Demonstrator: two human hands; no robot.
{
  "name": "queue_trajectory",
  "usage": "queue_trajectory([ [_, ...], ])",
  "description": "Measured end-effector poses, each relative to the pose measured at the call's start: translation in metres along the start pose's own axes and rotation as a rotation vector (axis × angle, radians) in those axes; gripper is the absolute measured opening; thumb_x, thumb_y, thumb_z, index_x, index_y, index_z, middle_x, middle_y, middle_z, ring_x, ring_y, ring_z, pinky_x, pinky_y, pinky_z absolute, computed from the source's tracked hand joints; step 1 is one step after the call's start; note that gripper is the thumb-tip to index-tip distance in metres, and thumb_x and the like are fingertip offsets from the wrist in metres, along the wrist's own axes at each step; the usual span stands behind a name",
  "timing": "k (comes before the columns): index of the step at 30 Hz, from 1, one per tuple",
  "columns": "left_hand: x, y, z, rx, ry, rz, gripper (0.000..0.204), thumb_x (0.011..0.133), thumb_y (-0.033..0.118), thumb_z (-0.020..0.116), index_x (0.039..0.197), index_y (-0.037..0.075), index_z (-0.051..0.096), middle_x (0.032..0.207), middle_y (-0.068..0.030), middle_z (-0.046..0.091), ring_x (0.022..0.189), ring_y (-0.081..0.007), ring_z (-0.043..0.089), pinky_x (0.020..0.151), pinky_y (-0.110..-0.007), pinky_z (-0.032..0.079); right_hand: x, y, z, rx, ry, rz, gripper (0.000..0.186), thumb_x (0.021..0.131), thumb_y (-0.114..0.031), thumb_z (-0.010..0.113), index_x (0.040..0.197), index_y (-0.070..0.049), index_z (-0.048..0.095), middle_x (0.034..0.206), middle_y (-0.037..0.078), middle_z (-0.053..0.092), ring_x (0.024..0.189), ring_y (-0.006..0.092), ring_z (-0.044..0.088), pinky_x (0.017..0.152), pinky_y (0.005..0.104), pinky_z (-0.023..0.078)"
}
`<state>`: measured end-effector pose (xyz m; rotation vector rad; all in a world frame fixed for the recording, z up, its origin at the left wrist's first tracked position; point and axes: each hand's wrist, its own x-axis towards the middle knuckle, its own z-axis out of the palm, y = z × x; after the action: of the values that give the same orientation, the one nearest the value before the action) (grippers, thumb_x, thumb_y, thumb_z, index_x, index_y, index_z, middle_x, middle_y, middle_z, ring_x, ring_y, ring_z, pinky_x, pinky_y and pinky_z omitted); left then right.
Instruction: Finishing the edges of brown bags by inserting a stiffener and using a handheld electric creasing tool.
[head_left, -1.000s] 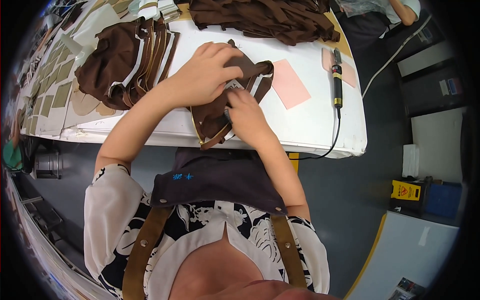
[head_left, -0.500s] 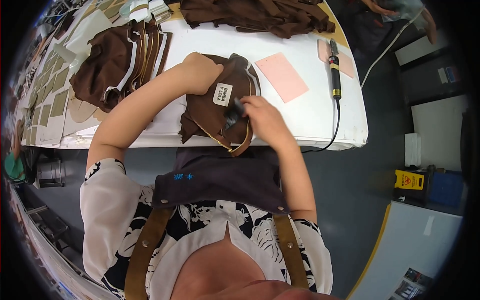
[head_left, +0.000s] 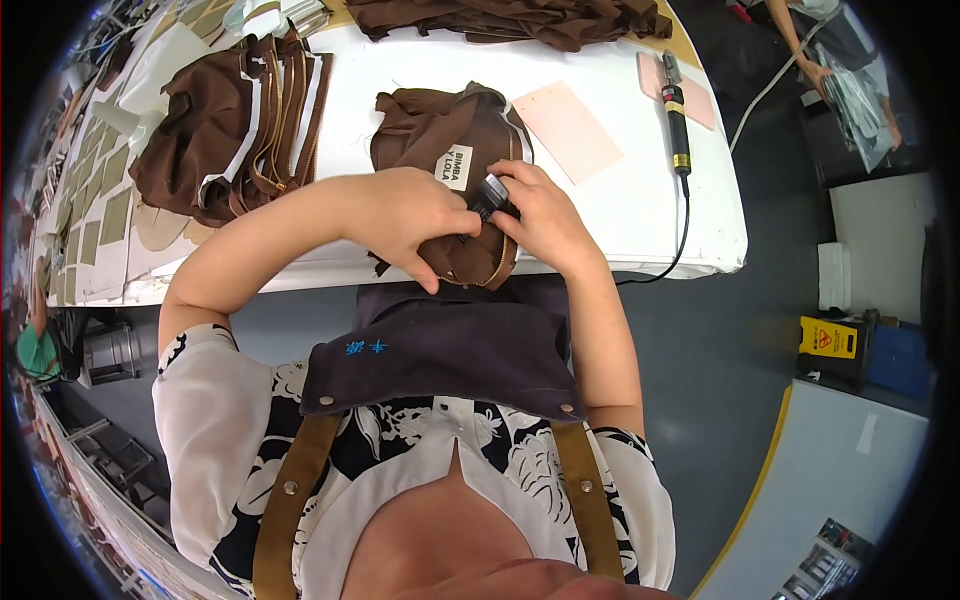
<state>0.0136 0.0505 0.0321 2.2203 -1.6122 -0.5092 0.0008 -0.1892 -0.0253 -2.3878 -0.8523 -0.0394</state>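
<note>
A brown fabric pouch piece (head_left: 410, 130) with a curved gold-toothed zipper (head_left: 497, 265) and a pale printed label (head_left: 455, 167) lies near the table's front edge. My right hand (head_left: 545, 215) pinches a small black-and-grey block-like object (head_left: 489, 197) over the pouch, just below the label; its exact kind does not show. My left hand (head_left: 410, 215) rests on the pouch's left side. Its thumb and forefinger are spread, the forefinger reaching close to the block; its other fingers are mostly hidden.
Stacked brown zippered pieces (head_left: 225, 120) lie left, more brown fabric (head_left: 520, 18) at the back. A pink sheet (head_left: 568, 132) sits right of the pouch. Farther right, a corded black pen-like tool (head_left: 677, 130) lies partly over another pink piece (head_left: 703, 104). Someone's hand (head_left: 815, 78) shows far right.
My left hand has come down from the pouch's upper left to its lower middle. The block in my right hand has risen slightly toward the label. The pouch's folds have shifted.
</note>
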Motion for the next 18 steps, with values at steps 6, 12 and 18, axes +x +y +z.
queue_trajectory([
  [6,0.013,0.037,-0.008,0.299,-0.393,-0.262,0.012,0.076,0.016,0.072,0.080,0.006,0.070,0.087,-0.0110,0.071,0.083,-0.0282,0.070,0.070,-0.041,0.053,-0.001,0.008,0.000,0.043,-0.027,-0.038,0.035,0.079,-0.004,0.074,0.114,-0.003,0.067,0.132,0.011,0.060,0.123,0.0317,0.056,0.103,0.0401,0.048],
  [12,0.021,0.024,-0.011,0.149,-0.227,0.258,0.027,0.072,0.020,0.072,0.092,0.001,0.073,0.126,-0.0106,0.061,0.117,-0.0237,0.056,0.101,-0.041,0.039,0.001,0.011,0.002,0.089,-0.011,-0.030,0.034,0.082,-0.004,0.073,0.116,-0.005,0.067,0.133,0.011,0.060,0.126,0.0316,0.055,0.104,0.0405,0.048],
  [18,0.017,0.029,-0.005,0.037,-0.427,-0.070,0.033,0.072,0.021,0.071,0.096,-0.002,0.069,0.108,-0.0120,0.062,0.101,-0.0297,0.064,0.088,-0.043,0.050,-0.001,0.012,0.003,0.077,0.026,-0.031,0.031,0.085,-0.008,0.073,0.115,-0.004,0.067,0.133,0.010,0.060,0.129,0.0318,0.053,0.106,0.0410,0.047],
])
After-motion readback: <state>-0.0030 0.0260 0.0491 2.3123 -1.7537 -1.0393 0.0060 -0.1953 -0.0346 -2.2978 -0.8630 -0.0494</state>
